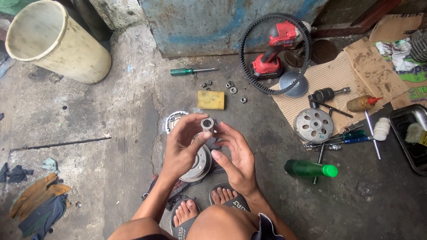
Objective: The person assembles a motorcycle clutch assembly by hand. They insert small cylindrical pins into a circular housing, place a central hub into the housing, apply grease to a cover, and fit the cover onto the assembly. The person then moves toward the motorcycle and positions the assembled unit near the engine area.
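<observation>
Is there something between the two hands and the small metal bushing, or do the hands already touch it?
Nothing visible stands between. The left hand and right hand both touch the metal bushing with their fingertips, above the round pulley.

The small collar looks like dull grey metal. The green bottle at right is glossy plastic. The floor is rough, stained concrete; the far-right cardboard is matt.

One head-worn camera looks steeply down from above the squatting person, close over the hands, taking in the concrete floor.
</observation>
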